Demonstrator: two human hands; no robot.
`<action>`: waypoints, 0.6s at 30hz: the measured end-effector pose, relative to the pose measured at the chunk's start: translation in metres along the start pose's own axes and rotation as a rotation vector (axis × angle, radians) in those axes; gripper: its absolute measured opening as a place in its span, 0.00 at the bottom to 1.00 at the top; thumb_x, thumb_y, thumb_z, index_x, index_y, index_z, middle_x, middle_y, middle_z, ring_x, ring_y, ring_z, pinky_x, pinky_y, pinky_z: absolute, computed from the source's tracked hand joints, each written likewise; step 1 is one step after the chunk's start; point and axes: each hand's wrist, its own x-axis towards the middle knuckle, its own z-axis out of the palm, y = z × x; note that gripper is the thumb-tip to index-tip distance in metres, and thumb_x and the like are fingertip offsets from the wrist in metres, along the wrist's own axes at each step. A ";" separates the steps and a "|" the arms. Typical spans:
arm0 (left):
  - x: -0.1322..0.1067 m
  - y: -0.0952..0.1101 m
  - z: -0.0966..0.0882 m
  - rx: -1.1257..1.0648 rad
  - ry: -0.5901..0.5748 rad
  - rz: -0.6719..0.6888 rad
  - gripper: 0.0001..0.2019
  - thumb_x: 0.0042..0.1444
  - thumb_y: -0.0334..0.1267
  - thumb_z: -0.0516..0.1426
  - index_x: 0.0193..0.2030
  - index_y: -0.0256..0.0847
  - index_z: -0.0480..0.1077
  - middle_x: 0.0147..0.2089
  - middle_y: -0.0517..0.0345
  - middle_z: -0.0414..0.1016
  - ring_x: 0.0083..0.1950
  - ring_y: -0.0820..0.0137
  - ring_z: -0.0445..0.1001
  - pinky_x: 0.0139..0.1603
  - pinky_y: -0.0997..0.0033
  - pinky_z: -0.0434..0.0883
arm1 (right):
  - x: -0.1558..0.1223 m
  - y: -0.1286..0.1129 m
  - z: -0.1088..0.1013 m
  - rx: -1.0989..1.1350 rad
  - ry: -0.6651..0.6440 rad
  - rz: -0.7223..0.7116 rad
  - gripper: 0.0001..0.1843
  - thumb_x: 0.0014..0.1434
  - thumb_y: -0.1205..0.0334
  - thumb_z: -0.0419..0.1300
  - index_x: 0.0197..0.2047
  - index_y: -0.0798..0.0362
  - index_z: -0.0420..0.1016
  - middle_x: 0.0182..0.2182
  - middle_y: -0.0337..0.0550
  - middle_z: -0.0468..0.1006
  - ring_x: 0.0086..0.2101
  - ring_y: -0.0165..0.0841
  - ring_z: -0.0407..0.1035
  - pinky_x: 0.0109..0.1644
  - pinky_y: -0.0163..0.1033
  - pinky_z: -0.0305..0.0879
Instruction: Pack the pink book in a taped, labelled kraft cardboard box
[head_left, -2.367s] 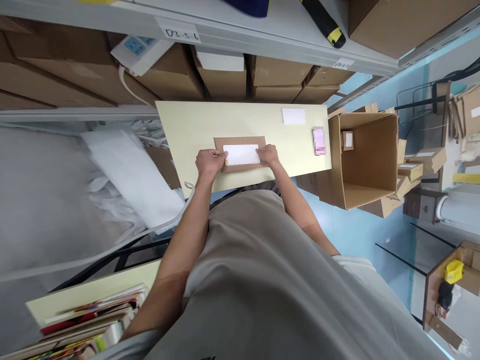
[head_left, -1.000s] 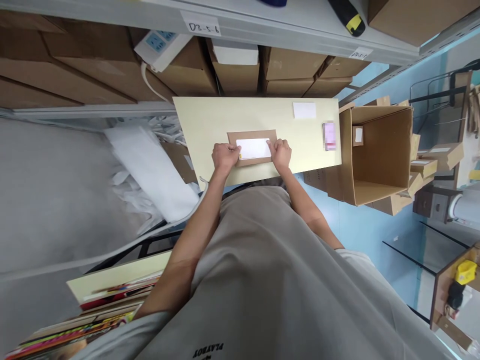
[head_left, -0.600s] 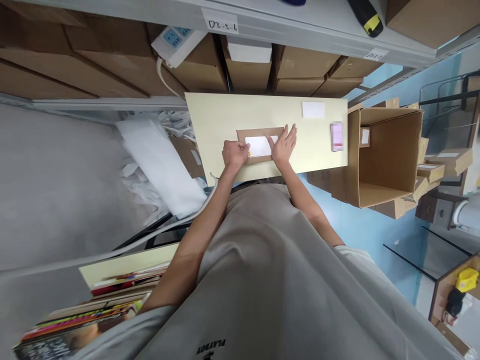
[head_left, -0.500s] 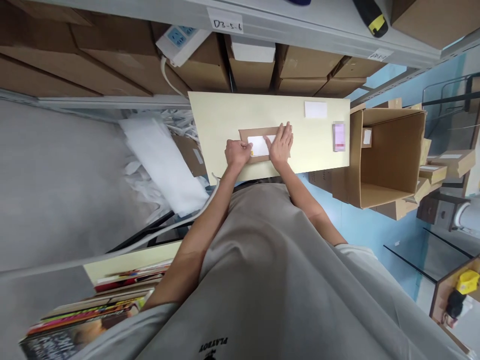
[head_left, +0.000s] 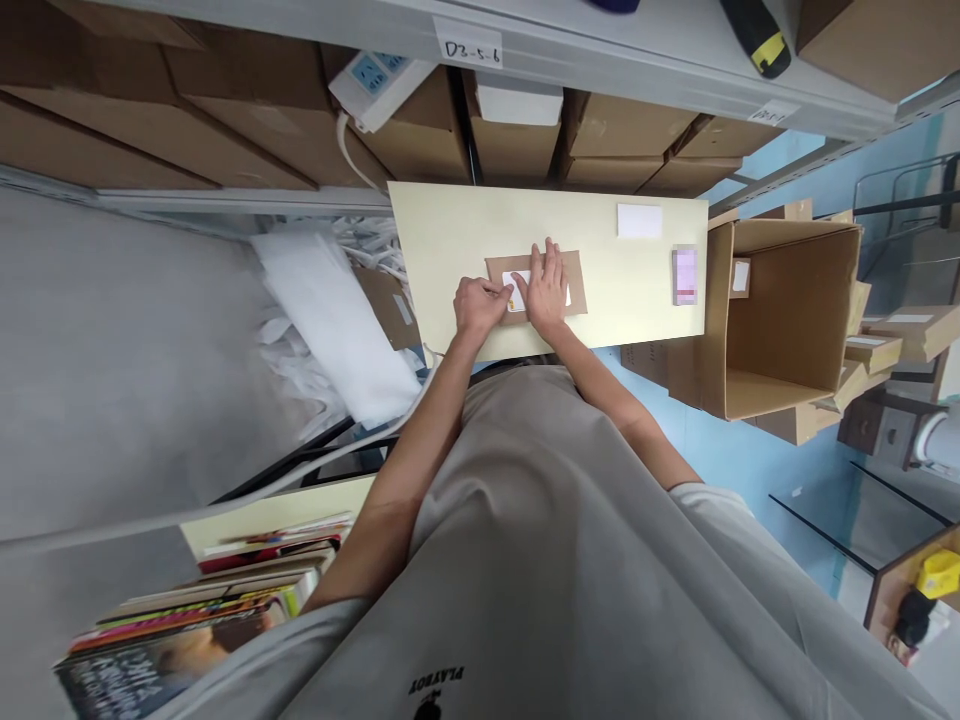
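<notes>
A flat brown cardboard piece (head_left: 574, 283) lies on the pale yellow board (head_left: 442, 230), with a white label (head_left: 515, 278) on its face. My right hand (head_left: 547, 290) rests flat over the label and the cardboard, fingers stretched out and pointing away from me. At the label's left end, my left hand (head_left: 480, 303) is closed, thumb and forefinger pinched at the corner by a small yellow mark. Most of the label's middle is hidden under the right hand.
A white card (head_left: 639, 221) and a pinkish pad (head_left: 685, 276) lie at the board's right. Beyond its right edge stands a large open carton (head_left: 787, 310). A power strip (head_left: 379, 85) hangs below the shelf (head_left: 645, 70). White foam sheeting (head_left: 337, 330) is to the left, magazines (head_left: 195, 640) at lower left.
My right hand has slid left across the label, from its right part toward my left hand. The left hand stays at the label's left end. The whole view has shifted slightly.
</notes>
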 end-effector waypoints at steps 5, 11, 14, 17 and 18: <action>0.003 -0.016 -0.002 -0.083 0.005 -0.027 0.12 0.61 0.43 0.71 0.44 0.44 0.74 0.52 0.50 0.87 0.58 0.55 0.84 0.66 0.56 0.77 | -0.003 0.000 0.003 0.001 0.006 -0.014 0.56 0.81 0.27 0.32 0.89 0.66 0.49 0.89 0.69 0.44 0.88 0.55 0.35 0.89 0.73 0.42; 0.010 -0.029 0.001 -0.166 -0.020 -0.016 0.13 0.61 0.43 0.70 0.44 0.45 0.71 0.50 0.53 0.86 0.51 0.59 0.85 0.59 0.60 0.79 | -0.007 0.003 -0.002 -0.010 -0.015 -0.137 0.62 0.78 0.22 0.32 0.89 0.70 0.46 0.88 0.73 0.43 0.88 0.60 0.35 0.89 0.74 0.34; 0.011 -0.031 0.002 -0.216 -0.047 -0.026 0.10 0.61 0.38 0.67 0.45 0.45 0.71 0.51 0.51 0.86 0.52 0.60 0.85 0.58 0.61 0.80 | -0.018 0.006 -0.012 -0.045 -0.097 -0.271 0.60 0.79 0.24 0.33 0.90 0.69 0.45 0.89 0.69 0.41 0.88 0.57 0.34 0.90 0.69 0.30; 0.009 -0.030 0.001 -0.252 -0.065 -0.053 0.09 0.61 0.37 0.66 0.46 0.44 0.72 0.52 0.50 0.86 0.52 0.61 0.86 0.58 0.61 0.81 | -0.032 0.010 -0.020 -0.026 -0.132 -0.312 0.60 0.79 0.24 0.35 0.90 0.67 0.45 0.89 0.66 0.42 0.88 0.53 0.32 0.91 0.67 0.29; 0.009 -0.029 0.001 -0.257 -0.070 -0.061 0.10 0.61 0.37 0.66 0.46 0.44 0.72 0.52 0.49 0.86 0.52 0.61 0.86 0.58 0.61 0.82 | -0.036 0.012 -0.022 -0.015 -0.138 -0.303 0.59 0.79 0.23 0.36 0.90 0.66 0.45 0.89 0.65 0.43 0.89 0.52 0.32 0.91 0.66 0.28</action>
